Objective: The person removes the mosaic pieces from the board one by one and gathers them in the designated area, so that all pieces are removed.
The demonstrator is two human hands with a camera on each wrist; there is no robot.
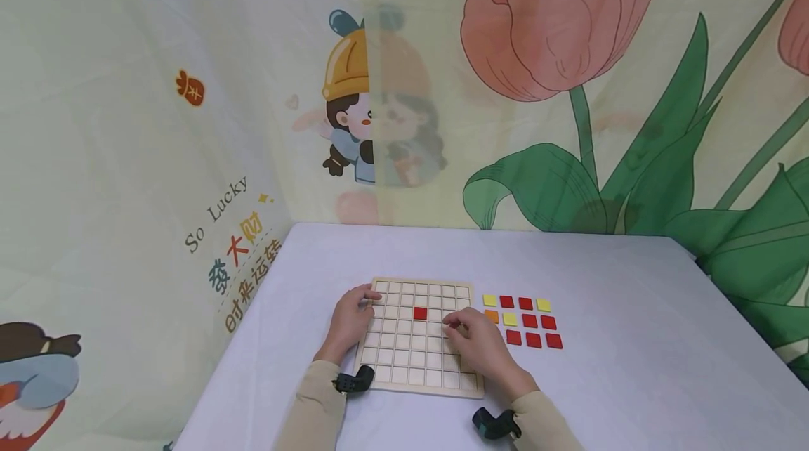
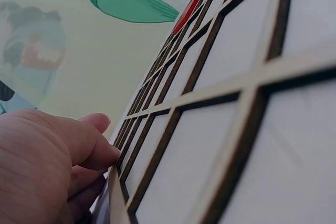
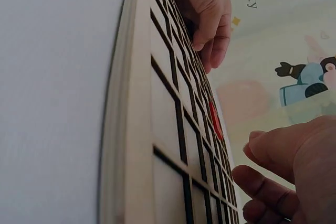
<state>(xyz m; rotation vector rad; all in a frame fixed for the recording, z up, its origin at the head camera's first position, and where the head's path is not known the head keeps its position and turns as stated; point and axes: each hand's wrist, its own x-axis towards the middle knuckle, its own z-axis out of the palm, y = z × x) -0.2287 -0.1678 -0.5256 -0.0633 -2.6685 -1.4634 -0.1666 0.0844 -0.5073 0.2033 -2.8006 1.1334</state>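
A square wooden grid board (image 1: 420,389) lies on the white table. One red tile (image 1: 420,313) sits in a cell in its upper middle; the other cells in sight hold no coloured tile. At the board's left edge, my left hand (image 1: 352,321) grips the rim, the thumb on the frame and the other fingers along the outer side, partly hidden. Over the right part of the grid is my right hand (image 1: 478,343). In the right wrist view, the right thumb (image 3: 273,150) and index finger are bent and apart, with no tile seen between them.
Right of the board lie several loose tiles in rows: red tiles (image 1: 529,321), yellow tiles (image 1: 510,319) and an orange tile (image 1: 491,317) partly behind the right hand. The white tabletop (image 1: 638,338) extends further right. A printed curtain (image 1: 417,86) hangs behind the table.
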